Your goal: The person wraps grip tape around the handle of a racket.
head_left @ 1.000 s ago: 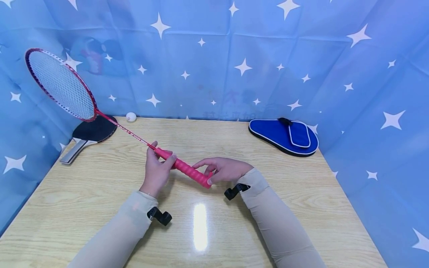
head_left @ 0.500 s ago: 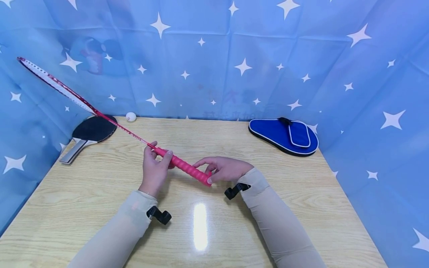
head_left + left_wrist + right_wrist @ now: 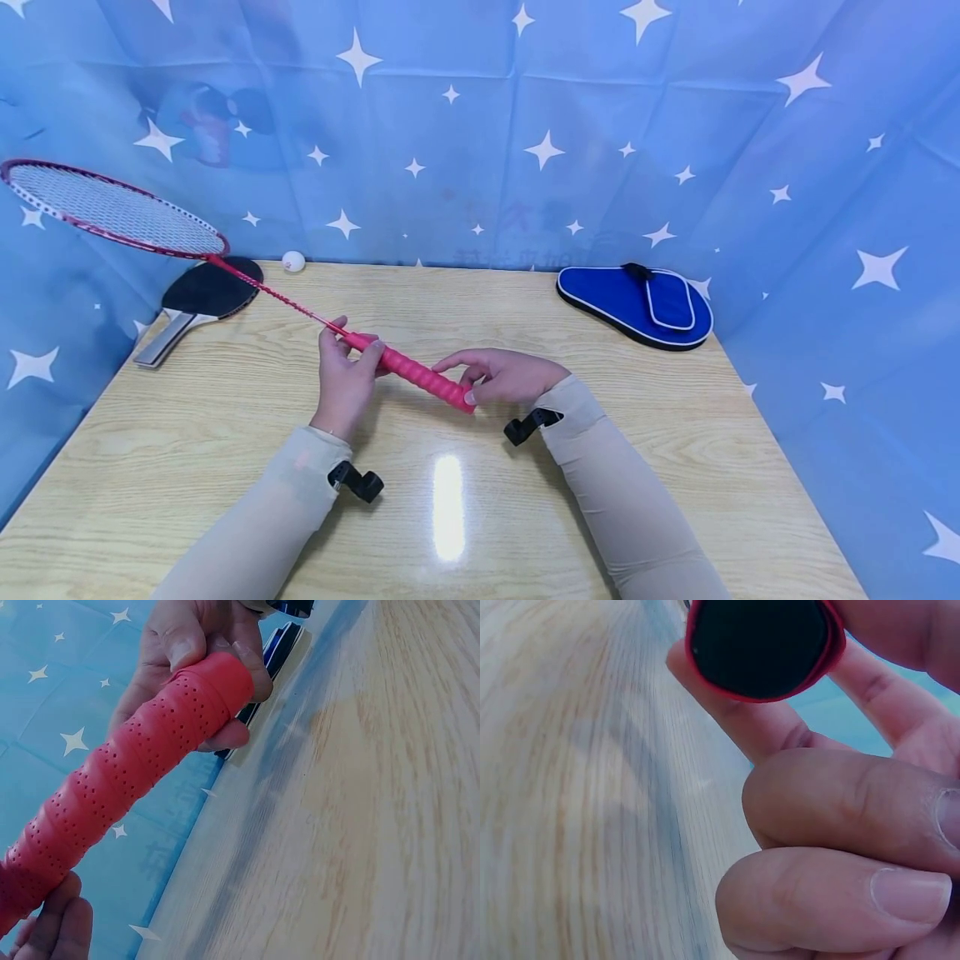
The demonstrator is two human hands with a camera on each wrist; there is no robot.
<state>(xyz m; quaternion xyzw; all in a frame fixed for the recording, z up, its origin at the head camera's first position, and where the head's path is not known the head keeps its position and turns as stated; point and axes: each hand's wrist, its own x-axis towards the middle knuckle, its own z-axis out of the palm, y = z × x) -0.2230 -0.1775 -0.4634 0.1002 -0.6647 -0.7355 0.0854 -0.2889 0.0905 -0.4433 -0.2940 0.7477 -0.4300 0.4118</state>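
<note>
A red badminton racket [image 3: 262, 288] is held at a slant above the table, its strung head [image 3: 112, 208] up at the far left. My left hand [image 3: 346, 390] grips the top of the handle near the shaft. At the butt end, my right hand [image 3: 513, 377] pinches the handle between thumb and fingers. Ridged red grip tape [image 3: 127, 765], dotted with small holes, spirals along the handle in the left wrist view. In the right wrist view the dark butt cap [image 3: 757, 645] shows, ringed by a red edge of tape.
A black table tennis bat [image 3: 212, 287] lies at the back left, partly below the racket head, with a white ball [image 3: 293, 262] beside it. A blue bat case [image 3: 615, 296] rests at the back right. Blue star-patterned cloth [image 3: 480, 133] hangs behind the wooden table [image 3: 480, 500].
The racket has rolled about its length: its head passed through edge-on and shows its strings again, lower and farther left. Both hands stay almost in place on the handle.
</note>
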